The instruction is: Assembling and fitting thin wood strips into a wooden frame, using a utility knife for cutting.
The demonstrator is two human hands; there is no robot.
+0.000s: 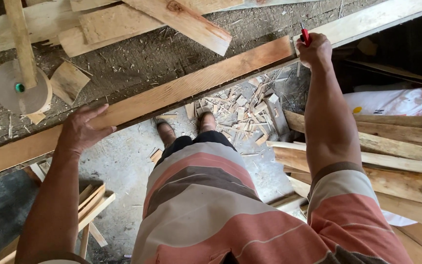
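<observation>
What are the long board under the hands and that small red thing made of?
The long board looks like raw, unfinished wood: pale orange grain, rough edges. The red thing in the right hand seems plastic or painted, likely a marker or pencil; too small to tell. The left hand rests on the board.

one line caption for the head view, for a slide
Left hand pressed flat on a long wooden plank while the right hand holds a red pencil at its end.

My right hand [313, 49] hides most of the red pen [305, 35]; the plank [172, 93] runs off the left edge.
</observation>
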